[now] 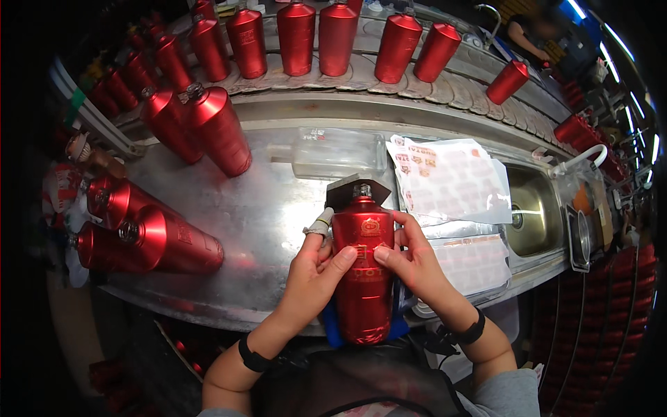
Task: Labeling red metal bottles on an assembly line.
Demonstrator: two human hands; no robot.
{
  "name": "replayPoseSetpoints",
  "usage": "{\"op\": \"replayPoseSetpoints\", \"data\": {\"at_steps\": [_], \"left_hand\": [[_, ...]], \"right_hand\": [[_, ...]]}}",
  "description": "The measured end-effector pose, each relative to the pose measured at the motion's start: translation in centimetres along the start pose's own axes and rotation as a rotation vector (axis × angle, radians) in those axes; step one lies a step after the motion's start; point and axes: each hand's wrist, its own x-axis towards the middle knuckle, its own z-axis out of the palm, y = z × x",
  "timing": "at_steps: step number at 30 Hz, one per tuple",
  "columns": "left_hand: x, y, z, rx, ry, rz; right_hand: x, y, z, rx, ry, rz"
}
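Observation:
A glossy red bottle (363, 299) with a clear glass neck and gold markings is right in front of me, its neck against a dark angled plate (340, 194) and its base over a blue pad (332, 326). From the left, my left hand (317, 265) grips it, thumb pressed on the front. A white wrapping covers the tip of one of its fingers. My right hand (415, 260) holds the other side, its thumb also on the front near the gold marking. The other fingers curl round behind the bottle and are partly hidden.
White printed sheets (455, 182) lie on the metal table (257, 229) to the right, before a sink (533, 212). A clear rectangular bottle (337, 154) lies behind. More red bottles (217, 128) stand or lie at left, and several line a slatted conveyor (354, 87). Another person (524, 42) is far right.

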Motion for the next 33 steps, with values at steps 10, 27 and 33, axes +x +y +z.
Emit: {"op": "replayPoseSetpoints", "data": {"at_steps": [10,27,33], "left_hand": [[0.3,-0.1,-0.5,-0.067,-0.002,-0.007],[0.3,0.0,0.0,0.015,0.045,-0.011],[0.4,-0.3,-0.3,-0.029,0.028,0.007]], "right_hand": [[-0.1,-1.1,0.6,-0.205,0.037,-0.006],[0.2,-0.9,0.7,-0.109,-0.004,0.072],[0.5,-1.0,0.7,-0.238,0.021,0.008]]}}
